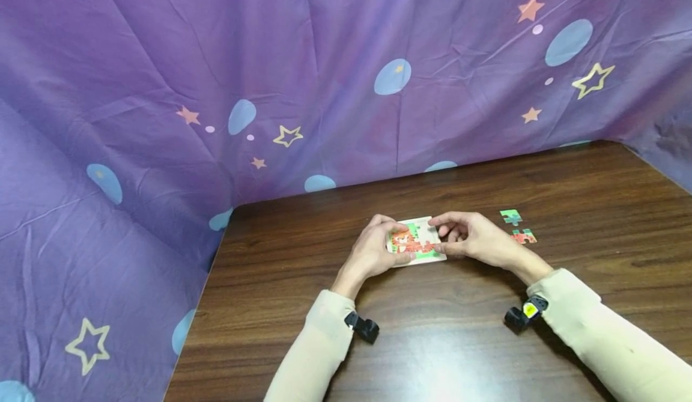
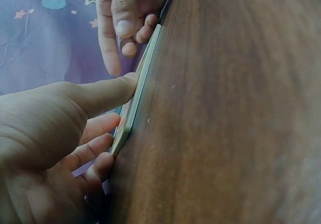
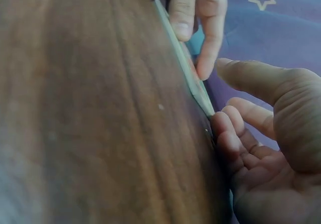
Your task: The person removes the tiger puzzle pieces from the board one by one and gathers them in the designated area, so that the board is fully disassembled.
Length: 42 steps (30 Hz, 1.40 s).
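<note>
A small jigsaw puzzle board (image 1: 429,234) with a white rim lies on the table, showing an orange animal on green and a bare white patch at its upper right. My left hand (image 1: 370,247) grips its left side, thumb along the near edge and fingers at the far side. At the board's right edge is my right hand (image 1: 478,240), its fingers loosely bent. In the right wrist view the right thumb (image 3: 256,78) is raised off the board (image 3: 183,63), while other fingertips (image 3: 220,121) are right at its corner. Nothing shows between thumb and fingers.
Right of the board lie two loose puzzle pieces, a green and blue one (image 1: 510,217) and a red and green one (image 1: 525,236). The brown wooden table (image 1: 303,234) ends at a purple curtain (image 1: 335,77) behind and at the left. Each wrist bears a black strap.
</note>
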### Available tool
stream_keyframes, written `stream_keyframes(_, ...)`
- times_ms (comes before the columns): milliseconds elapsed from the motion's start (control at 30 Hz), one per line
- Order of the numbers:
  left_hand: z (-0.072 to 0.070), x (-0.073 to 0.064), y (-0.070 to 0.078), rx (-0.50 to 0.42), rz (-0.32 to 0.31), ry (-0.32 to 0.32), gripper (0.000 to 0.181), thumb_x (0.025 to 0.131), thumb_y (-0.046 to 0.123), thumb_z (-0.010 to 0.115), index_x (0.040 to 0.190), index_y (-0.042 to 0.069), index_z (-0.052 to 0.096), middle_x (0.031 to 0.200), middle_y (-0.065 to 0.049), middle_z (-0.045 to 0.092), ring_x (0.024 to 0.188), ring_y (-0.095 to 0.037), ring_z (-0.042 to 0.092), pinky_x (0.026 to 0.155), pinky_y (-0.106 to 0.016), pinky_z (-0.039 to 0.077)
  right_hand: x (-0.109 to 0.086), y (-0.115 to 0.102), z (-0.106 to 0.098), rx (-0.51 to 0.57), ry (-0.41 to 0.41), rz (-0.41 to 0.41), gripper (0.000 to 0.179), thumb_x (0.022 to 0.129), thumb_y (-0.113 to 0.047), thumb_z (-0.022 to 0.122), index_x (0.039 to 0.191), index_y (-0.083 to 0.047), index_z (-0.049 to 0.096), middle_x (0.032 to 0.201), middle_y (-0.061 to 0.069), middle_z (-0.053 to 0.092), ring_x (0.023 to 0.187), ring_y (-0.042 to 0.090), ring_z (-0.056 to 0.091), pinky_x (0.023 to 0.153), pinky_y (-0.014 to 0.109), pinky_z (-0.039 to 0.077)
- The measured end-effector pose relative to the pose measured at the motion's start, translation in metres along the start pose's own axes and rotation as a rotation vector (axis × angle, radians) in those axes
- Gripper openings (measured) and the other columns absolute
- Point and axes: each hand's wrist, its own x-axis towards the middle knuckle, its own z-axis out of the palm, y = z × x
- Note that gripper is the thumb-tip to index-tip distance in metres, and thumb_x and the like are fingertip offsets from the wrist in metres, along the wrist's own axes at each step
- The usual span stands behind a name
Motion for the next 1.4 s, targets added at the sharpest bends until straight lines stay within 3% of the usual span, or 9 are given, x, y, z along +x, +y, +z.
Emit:
stream_keyframes(167,-0.0004,0.0038,-0.0003,0.004,0.011,0.01,0.062,0.088,0.026,0.097,0.145,0.015,0.074,0.149,-0.003,0.059,0.133,-0.022,0.061,0.115,-0.038,0.049,0.0021,0.0007,0.0008,-0.113,0.012,-0.043,0.047,0.089,-0.015,0.095,0.13,-0.002,0.076,0.105,0.012,0.068,0.079,0.014,0.063,0.067,0.025,0.052)
stream_keyframes(333,-0.0024,0.0057,0.0015,0.0,0.008,0.012,0.061,0.089,0.027,0.097,0.145,0.015,0.074,0.15,-0.003,0.059,0.135,-0.023,0.06,0.117,-0.038,0.049,0.0012,-0.0035,0.0004,-0.199,0.024,-0.035,0.045,0.088,-0.021,0.098,0.127,-0.007,0.08,0.104,0.008,0.066,0.083,0.014,0.061,0.071,0.023,0.05)
stream_keyframes(533,-0.0023,0.0036,0.0036,0.01,-0.01,0.005,0.062,0.088,0.028,0.097,0.145,0.018,0.074,0.151,-0.001,0.059,0.135,-0.022,0.06,0.116,-0.037,0.049,-0.002,-0.0047,0.0014,-0.254,0.009,-0.045,0.037,0.09,-0.022,0.097,0.123,-0.013,0.084,0.098,0.004,0.064,0.084,0.014,0.059,0.071,0.024,0.048)
stream_keyframes(967,-0.0002,0.0031,0.0027,0.021,0.0,-0.001,0.061,0.089,0.026,0.097,0.144,0.016,0.075,0.151,-0.003,0.06,0.136,-0.023,0.061,0.116,-0.037,0.049,-0.0043,0.0012,0.0047,-0.235,-0.006,-0.004,0.032,0.091,-0.02,0.095,0.121,-0.018,0.083,0.101,0.006,0.061,0.085,0.017,0.058,0.072,0.026,0.049)
stream_keyframes(1400,0.002,-0.001,0.0044,0.006,-0.041,0.003,0.061,0.089,0.028,0.097,0.145,0.018,0.075,0.149,-0.001,0.059,0.133,-0.022,0.061,0.114,-0.037,0.05,-0.0047,0.0011,0.0098,-0.169,0.004,-0.084,0.037,0.087,-0.013,0.097,0.118,-0.015,0.077,0.102,0.006,0.066,0.082,0.014,0.059,0.071,0.024,0.049)
